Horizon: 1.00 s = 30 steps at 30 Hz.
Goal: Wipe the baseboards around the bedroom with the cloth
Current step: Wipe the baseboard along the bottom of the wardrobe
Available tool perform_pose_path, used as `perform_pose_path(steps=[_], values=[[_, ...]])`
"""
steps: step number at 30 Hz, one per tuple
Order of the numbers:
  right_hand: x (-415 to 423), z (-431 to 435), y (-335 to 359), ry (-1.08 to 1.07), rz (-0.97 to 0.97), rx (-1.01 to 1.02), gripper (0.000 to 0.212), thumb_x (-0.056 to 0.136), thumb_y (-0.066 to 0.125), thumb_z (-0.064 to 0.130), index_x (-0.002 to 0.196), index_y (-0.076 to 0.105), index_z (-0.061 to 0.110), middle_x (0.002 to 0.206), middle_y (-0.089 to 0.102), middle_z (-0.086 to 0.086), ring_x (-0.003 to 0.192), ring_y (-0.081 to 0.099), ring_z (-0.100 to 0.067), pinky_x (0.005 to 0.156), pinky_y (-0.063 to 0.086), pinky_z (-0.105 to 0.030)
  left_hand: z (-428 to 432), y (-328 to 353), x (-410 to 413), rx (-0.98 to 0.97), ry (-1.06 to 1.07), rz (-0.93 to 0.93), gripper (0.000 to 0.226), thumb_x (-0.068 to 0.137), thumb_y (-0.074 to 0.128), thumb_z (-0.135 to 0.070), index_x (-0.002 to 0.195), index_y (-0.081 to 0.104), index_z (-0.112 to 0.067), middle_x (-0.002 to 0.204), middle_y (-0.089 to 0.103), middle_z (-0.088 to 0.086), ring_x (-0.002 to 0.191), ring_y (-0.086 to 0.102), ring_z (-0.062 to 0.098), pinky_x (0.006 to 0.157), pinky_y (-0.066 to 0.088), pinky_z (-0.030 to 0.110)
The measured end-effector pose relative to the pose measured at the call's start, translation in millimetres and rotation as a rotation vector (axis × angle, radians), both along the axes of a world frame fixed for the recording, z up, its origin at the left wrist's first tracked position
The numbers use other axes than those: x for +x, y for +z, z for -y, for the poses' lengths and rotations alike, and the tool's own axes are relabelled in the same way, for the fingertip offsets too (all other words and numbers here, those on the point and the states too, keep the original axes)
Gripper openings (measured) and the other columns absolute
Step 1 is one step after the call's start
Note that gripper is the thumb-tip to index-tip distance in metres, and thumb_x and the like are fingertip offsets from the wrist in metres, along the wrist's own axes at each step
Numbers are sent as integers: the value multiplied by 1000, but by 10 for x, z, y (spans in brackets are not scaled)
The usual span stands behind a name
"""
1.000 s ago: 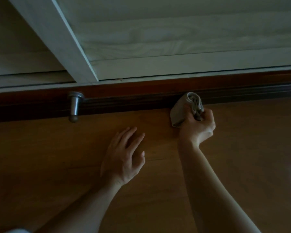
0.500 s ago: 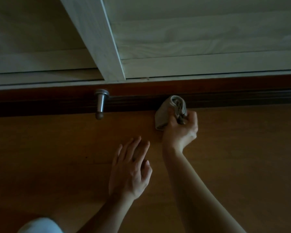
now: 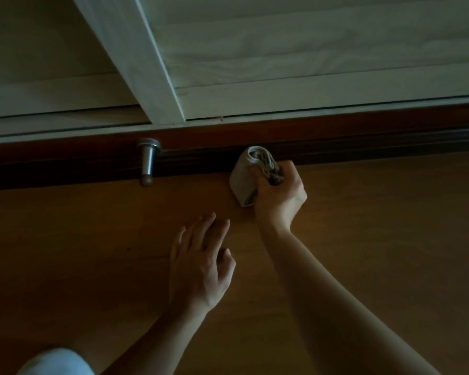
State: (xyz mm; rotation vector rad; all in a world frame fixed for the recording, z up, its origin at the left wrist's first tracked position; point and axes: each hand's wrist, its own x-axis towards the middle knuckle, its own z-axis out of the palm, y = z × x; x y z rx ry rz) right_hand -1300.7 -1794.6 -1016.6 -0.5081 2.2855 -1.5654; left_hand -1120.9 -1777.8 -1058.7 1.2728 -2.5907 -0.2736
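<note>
Dim floor is taking the left hand, relaxed flat, probably for bracing. Right of the doorstop, right hand is squeezing the cloth onto the baseboard.

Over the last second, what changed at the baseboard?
The right hand slid the cloth leftward along the baseboard, closing on the doorstop. Its grip on the cloth is unchanged; the left hand stays spread on the floor.
</note>
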Motion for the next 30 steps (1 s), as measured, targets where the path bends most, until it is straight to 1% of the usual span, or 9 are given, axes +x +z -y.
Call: perform_pose_path(steps=[1, 3, 6, 9, 11, 15, 22, 27, 30], values=[[-102, -50, 6, -7, -8, 15, 22, 88, 77, 27, 83, 57, 21, 85, 63, 8, 76, 59, -3, 61, 47, -12, -8, 22, -89, -7, 19, -1, 52, 92, 47, -41, 139, 59, -22, 145, 54, 7, 135, 45, 24, 113, 37, 56], [-293, -142, 26, -9, -21, 33, 22, 87, 78, 25, 82, 56, 20, 86, 63, 7, 77, 59, -4, 61, 46, -11, -54, 80, -364, 5, -21, -8, 53, 92, 47, -42, 139, 59, -22, 142, 56, 5, 131, 49, 22, 114, 36, 54], [-533, -276, 47, -26, -33, 30, 22, 87, 78, 24, 82, 57, 19, 87, 63, 5, 78, 59, -4, 62, 45, -8, -199, 112, -870, 93, -130, -66, 53, 92, 47, -41, 142, 55, -25, 144, 53, 0, 135, 47, 16, 117, 34, 52], [-754, -406, 38, -37, -56, 24, 21, 88, 77, 24, 85, 59, 15, 87, 64, 2, 78, 60, -9, 64, 50, -18, -300, 88, -1159, 113, -94, -47, 54, 93, 45, -46, 144, 53, -29, 147, 50, -3, 141, 39, 16, 121, 27, 49], [-904, -476, 38, -35, -72, 38, 21, 88, 77, 25, 86, 59, 14, 88, 64, 2, 79, 61, -10, 65, 51, -22, -320, 58, -1186, 72, -85, 19, 56, 96, 40, -50, 147, 50, -30, 152, 47, -1, 144, 37, 18, 123, 22, 46], [-1111, -588, 60, -37, -86, 56, 22, 88, 77, 25, 85, 59, 12, 87, 63, 0, 77, 59, -12, 63, 44, -18, -306, 53, -1170, 67, -91, 88, 58, 99, 32, -56, 149, 47, -32, 159, 40, -1, 147, 33, 19, 123, 19, 46], [-1222, -654, 66, -65, -113, 81, 23, 89, 75, 21, 81, 55, 14, 85, 60, 1, 70, 51, -6, 62, 38, -13, -297, 69, -1190, 65, -90, 126, 58, 97, 33, -56, 149, 46, -35, 158, 40, 0, 146, 36, 22, 121, 22, 49], [-1213, -657, 61, -94, -170, 95, 23, 89, 74, 17, 80, 53, 16, 82, 58, 1, 66, 47, 0, 61, 38, -8, -309, 62, -1218, 73, -76, 155, 59, 95, 33, -58, 151, 39, -40, 161, 36, -2, 148, 32, 23, 120, 23, 50], [-1204, -662, 55, -96, -185, 90, 24, 89, 75, 20, 81, 52, 17, 82, 56, 5, 66, 47, 1, 63, 38, -8, -302, 36, -1207, 44, -84, 155, 60, 95, 33, -57, 151, 41, -39, 161, 37, -1, 148, 31, 23, 120, 25, 52]])
